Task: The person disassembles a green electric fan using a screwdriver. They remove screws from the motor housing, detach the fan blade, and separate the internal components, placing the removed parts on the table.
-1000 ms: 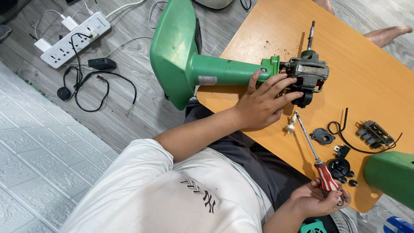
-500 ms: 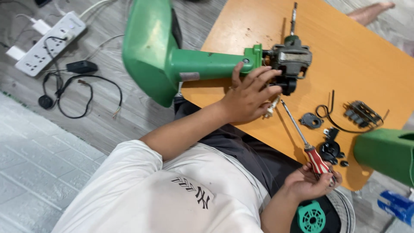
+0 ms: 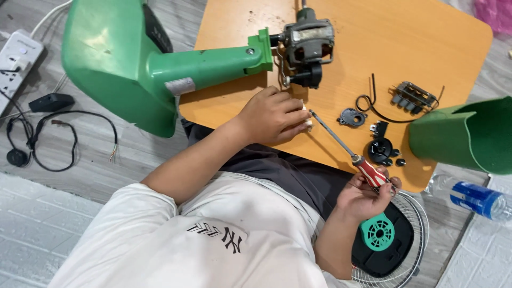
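Work in hand is on a dismantled fan laid across an orange table. The green stand lies on its side with the bare motor at its end, resting on the tabletop. The left hand rests on the table just below the motor, fingers curled and pinching a small white piece; what kind of piece cannot be told. The right hand is closed round the red handle of a screwdriver, whose tip points at the white piece and sits just beside it. Judged step: a small fitting is being worked with the driver, away from the motor. The next move would call for a steady pinch and the tip seated squarely before any turning, since the piece is small and half hidden by the fingers. Loose parts lie apart on the table: a grey disc, black round parts and a switch block with a black wire. Containers: a hollow green cover at the table's right edge, contents not visible; a plastic bottle on the floor, its fill level unclear; a wire guard on the floor holding a black plate with a green hub.
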